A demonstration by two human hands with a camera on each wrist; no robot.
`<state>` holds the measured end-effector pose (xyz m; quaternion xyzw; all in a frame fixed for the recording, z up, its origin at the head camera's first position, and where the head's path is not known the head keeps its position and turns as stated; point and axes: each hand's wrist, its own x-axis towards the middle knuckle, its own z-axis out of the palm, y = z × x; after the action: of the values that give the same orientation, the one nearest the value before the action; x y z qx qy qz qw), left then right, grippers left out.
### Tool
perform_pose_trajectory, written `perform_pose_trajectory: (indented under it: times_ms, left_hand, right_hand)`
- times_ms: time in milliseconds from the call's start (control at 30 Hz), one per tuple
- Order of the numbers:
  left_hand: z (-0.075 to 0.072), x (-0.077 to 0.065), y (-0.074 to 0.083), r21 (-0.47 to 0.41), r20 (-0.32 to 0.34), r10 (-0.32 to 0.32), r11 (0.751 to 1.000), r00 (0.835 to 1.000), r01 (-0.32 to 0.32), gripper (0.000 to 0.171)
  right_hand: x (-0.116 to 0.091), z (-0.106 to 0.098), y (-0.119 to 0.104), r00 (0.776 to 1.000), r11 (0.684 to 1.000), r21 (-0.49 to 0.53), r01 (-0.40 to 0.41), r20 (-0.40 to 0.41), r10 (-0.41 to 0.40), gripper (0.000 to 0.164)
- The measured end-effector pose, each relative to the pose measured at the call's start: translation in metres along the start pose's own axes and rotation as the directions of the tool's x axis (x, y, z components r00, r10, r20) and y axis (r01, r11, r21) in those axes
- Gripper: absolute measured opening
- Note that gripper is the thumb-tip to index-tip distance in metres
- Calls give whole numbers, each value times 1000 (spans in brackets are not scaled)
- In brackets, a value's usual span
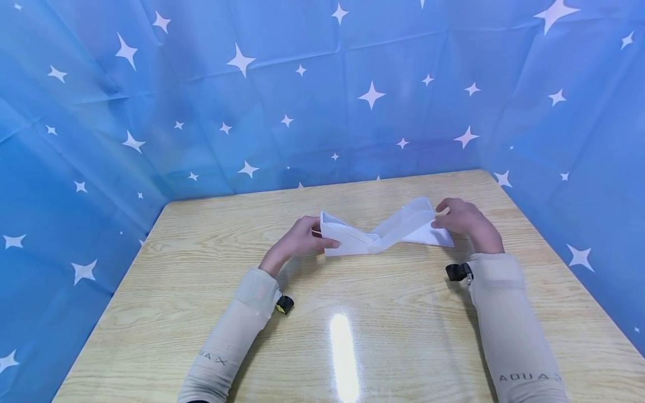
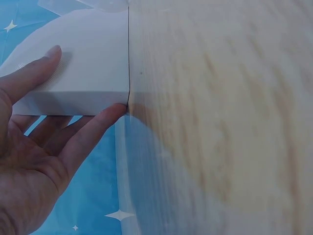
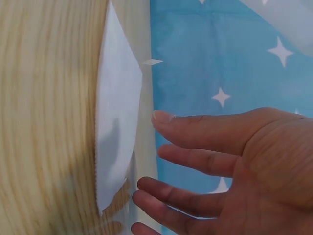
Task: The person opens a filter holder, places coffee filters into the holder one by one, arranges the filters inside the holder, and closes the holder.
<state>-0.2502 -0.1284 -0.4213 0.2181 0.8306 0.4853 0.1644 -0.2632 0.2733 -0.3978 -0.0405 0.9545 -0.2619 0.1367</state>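
My left hand (image 1: 304,237) grips the left end of a white, flat-sided pack (image 1: 347,239). In the left wrist view the thumb lies on the broad face of the pack (image 2: 93,54), with the fingers against its narrow side. A translucent whitish strip (image 1: 408,221) slants up and rightward from the pack. Close to the strip's raised end is my right hand (image 1: 466,218), its fingers apart and loosely bent around nothing. Below it, a white sheet (image 1: 428,235) lies on the table; the right wrist view shows the sheet (image 3: 117,112) with a finely serrated edge.
The wood-grain table (image 1: 201,291) ends at a blue curtain (image 1: 302,101) with white stars, which hangs behind and along both sides. A small black device (image 1: 285,304) sits at the left wrist, another black device (image 1: 457,272) at the right.
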Motion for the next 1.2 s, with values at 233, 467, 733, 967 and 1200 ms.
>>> perform_pose_trajectory:
  times_ms: [233, 467, 733, 967, 1200]
  left_hand:
    - [0, 0, 0, 0, 3, 0, 1000, 1000, 0, 38]
    - [0, 0, -1, 0, 2, 1, 1000, 1000, -1, 38]
    - [0, 0, -1, -1, 5, 1, 1000, 1000, -1, 38]
    - [0, 0, 0, 6, 2, -1, 1000, 1000, 1, 37]
    - [0, 0, 0, 9, 1, 3, 1000, 1000, -3, 38]
  right_hand:
    - [1, 2, 0, 1000, 1000, -2, -20, -3, 20, 55]
    - [3, 3, 3, 999, 999, -20, -41, -4, 41, 57]
    - [3, 6, 6, 999, 997, -47, -54, -2, 54, 62]
    - [4, 10, 9, 997, 997, 5, -72, -15, 72, 56]
    - [1, 10, 7, 997, 996, 48, -71, -20, 72, 50]
